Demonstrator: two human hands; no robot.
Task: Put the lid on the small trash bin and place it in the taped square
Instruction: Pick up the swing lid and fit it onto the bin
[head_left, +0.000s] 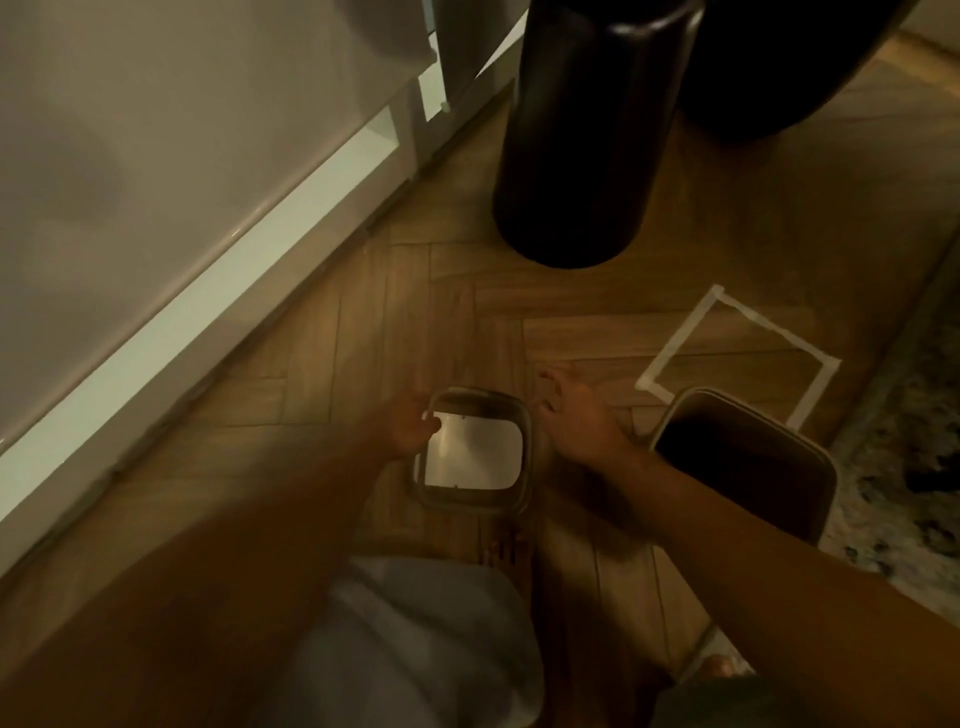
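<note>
The lid (474, 451) is a square grey frame with a pale flap in its middle, low over the wooden floor. My left hand (413, 427) grips its left edge, thumb over the rim. Just to the right of the lid's right edge, my right hand (579, 421) hovers with its fingers spread and nothing in it. The small trash bin (748, 470) stands uncovered at the right, dark inside, its far corner overlapping the near side of the taped square (737, 358), which is marked in white tape on the floor.
A tall black cylinder (587, 130) stands on the floor beyond the lid, with a second dark round object (779, 67) behind it. A white cabinet (156, 182) runs along the left. A patterned rug (904, 467) lies at the right edge. My knees and feet fill the bottom.
</note>
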